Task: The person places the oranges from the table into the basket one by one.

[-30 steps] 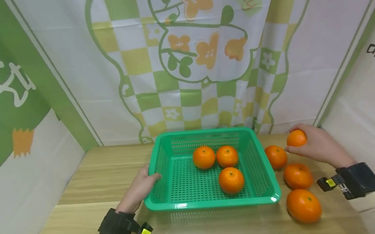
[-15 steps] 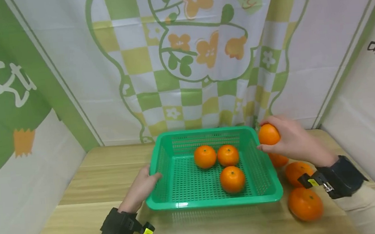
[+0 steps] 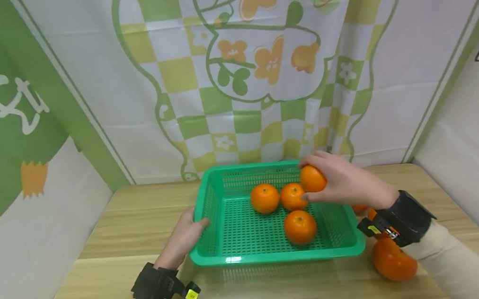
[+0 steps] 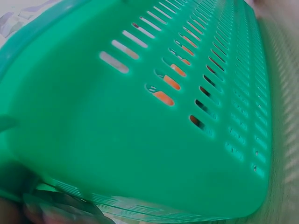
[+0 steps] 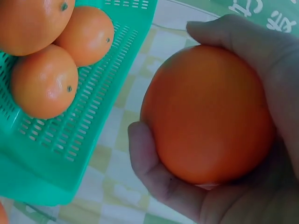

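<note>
While the left hand (image 3: 185, 234) is resting straight-fingered at the basket's (image 3: 274, 255) nine o'clock rim, the right hand (image 3: 345, 183) is cupping an orange (image 3: 312, 178) over its one o'clock corner (three oranges (image 3: 299, 226) inside); lowering and release seem next.

A: What is the basket (image 3: 274, 253) made of?
B: Green moulded plastic, perforated, with a smooth, glossy rim.
A: And the oranges (image 3: 300, 226)?
B: Glossy peel, finely dimpled; the held orange (image 5: 210, 114) looks smoother and matt in the wrist view.
A: The worktop (image 3: 123, 283)?
B: Pale wood-grain surface with a low sheen.
A: The backdrop (image 3: 241, 73)?
B: Printed cloth, matt and creased.
</note>
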A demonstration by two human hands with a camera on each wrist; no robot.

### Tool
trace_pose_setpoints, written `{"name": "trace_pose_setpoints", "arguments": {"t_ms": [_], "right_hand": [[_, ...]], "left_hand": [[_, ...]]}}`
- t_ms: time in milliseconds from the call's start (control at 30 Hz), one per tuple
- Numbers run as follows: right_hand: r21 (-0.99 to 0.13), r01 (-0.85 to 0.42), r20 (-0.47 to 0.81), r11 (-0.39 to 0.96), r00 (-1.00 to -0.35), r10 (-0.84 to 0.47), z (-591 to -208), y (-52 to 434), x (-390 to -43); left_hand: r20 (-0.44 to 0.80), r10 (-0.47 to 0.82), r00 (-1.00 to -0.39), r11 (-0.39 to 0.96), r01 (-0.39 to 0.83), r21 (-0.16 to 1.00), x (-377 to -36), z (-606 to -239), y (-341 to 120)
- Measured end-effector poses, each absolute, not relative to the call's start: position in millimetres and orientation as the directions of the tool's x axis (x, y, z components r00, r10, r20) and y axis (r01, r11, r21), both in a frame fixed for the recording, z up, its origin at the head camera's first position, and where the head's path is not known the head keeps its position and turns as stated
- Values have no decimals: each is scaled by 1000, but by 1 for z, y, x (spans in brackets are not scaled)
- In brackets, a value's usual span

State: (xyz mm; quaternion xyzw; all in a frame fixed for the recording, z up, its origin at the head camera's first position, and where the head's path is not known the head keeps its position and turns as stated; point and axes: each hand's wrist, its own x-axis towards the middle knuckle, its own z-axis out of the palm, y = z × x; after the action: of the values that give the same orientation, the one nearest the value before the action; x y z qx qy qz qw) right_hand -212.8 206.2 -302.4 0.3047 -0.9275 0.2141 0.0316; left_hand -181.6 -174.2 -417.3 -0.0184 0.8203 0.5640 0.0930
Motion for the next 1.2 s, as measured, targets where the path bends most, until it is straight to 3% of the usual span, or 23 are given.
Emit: {"name": "trace_pose_setpoints", "arguments": {"t_ms": [633,1200], "right_hand": [[-406,-612,165,679,-780,-604,-302,175,-222],[-417,-673,86,612,-699,-710,-322,135,-227]], "left_hand": [[-149,71,-986,354,-114,928,-179,-416,-175],[-146,65,-987,347,-114,931,-178,-416,-175]]}}
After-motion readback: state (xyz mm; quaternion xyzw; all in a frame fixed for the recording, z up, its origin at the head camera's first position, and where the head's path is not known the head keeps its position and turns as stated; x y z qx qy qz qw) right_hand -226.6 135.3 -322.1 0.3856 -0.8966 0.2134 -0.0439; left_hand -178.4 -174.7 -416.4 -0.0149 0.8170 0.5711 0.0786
